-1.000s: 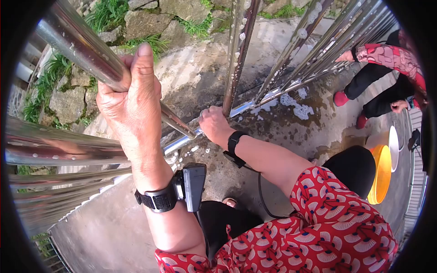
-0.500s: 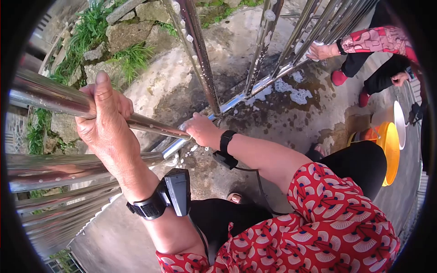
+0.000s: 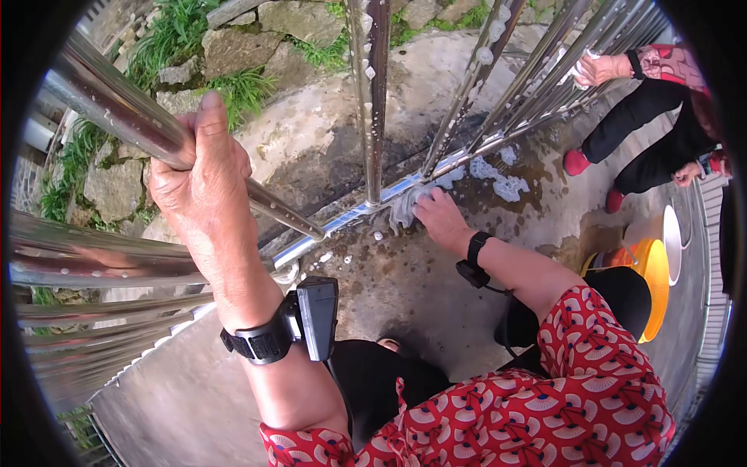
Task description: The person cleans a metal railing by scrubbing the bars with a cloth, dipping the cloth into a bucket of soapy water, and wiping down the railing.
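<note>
My left hand (image 3: 206,175) is wrapped round a shiny metal railing bar (image 3: 124,101), thumb lying along it. My right hand (image 3: 445,220) presses a wet grey cloth (image 3: 402,208) against the bottom rail (image 3: 350,216) of the metal railing. The cloth sits just right of the foot of an upright bar (image 3: 372,101). Soap foam and drops cling to the uprights, and a patch of suds (image 3: 498,180) lies on the concrete beside the rail.
At the upper right, a co-worker's hand (image 3: 597,70) holds a white cloth against the railing. A yellow bucket (image 3: 654,288) and a white basin (image 3: 671,241) stand on the right. Behind the railing are stones (image 3: 303,22) and grass (image 3: 237,93).
My right hand has slid right along the bottom rail, and the cloth now shows under it. My left hand keeps its grip. The co-worker's hand has moved up and right.
</note>
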A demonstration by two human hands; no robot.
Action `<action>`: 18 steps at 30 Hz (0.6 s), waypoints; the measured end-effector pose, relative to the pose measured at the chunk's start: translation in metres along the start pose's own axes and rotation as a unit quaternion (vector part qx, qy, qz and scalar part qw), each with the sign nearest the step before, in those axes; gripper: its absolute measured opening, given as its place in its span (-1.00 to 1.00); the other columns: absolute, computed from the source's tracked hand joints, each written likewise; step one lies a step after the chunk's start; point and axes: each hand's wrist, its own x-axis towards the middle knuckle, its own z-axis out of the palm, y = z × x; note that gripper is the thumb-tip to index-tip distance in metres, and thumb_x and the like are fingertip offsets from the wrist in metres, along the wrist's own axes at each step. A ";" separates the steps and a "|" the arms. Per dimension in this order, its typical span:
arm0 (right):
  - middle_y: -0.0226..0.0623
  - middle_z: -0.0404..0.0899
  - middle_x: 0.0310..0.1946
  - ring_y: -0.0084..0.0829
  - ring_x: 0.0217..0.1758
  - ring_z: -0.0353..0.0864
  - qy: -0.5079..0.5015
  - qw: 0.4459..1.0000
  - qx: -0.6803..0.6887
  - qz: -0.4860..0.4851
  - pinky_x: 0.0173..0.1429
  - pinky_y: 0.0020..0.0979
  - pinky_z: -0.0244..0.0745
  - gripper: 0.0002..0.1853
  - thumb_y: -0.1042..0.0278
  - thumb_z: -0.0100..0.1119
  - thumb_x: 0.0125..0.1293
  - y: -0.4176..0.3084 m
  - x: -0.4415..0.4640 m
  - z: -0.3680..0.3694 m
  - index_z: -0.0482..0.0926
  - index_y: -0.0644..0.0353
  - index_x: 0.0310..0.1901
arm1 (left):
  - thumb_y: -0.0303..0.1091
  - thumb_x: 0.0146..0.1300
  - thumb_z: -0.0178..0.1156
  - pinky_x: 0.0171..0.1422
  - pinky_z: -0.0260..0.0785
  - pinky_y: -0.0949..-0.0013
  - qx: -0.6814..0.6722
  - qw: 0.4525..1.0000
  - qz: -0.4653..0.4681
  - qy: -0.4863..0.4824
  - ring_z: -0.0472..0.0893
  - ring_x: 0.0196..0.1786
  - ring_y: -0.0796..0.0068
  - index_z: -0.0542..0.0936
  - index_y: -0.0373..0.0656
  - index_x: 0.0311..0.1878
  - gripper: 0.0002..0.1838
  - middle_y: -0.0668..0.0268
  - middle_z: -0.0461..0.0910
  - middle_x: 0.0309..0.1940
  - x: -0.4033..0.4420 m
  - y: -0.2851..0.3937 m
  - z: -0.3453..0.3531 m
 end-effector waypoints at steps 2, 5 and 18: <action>-0.28 0.43 -0.06 -0.20 -0.05 0.33 0.047 0.998 0.026 -0.022 0.03 -0.30 0.30 -0.65 0.52 0.04 0.02 0.004 0.009 -0.006 0.52 0.15 -0.09 | -0.32 0.18 0.29 -0.64 -0.02 0.61 -0.024 0.999 0.024 -0.005 0.16 -0.71 0.77 0.41 -0.13 -0.49 -0.75 0.52 0.25 -0.75 0.001 -0.003 -0.001; -0.28 0.43 -0.07 -0.21 -0.09 0.33 0.129 0.989 0.057 -0.044 0.03 -0.30 0.29 -0.65 0.57 0.02 0.03 -0.008 0.039 -0.021 0.52 0.17 -0.09 | -0.33 0.19 0.27 -0.64 -0.02 0.61 -0.025 0.999 0.021 -0.002 0.17 -0.71 0.77 0.42 -0.13 -0.52 -0.75 0.52 0.25 -0.76 0.002 -0.005 -0.003; -0.38 0.55 -0.20 -0.56 -0.14 0.49 -0.104 0.723 0.665 0.154 -0.07 -0.47 0.42 -0.75 0.57 0.03 0.21 -0.011 0.114 -0.038 0.49 0.24 -0.06 | -0.35 0.19 0.27 -0.50 0.15 0.61 0.064 0.997 0.033 0.024 0.26 -0.57 0.80 0.46 -0.14 -0.49 -0.79 0.55 0.35 -0.67 0.003 -0.011 -0.007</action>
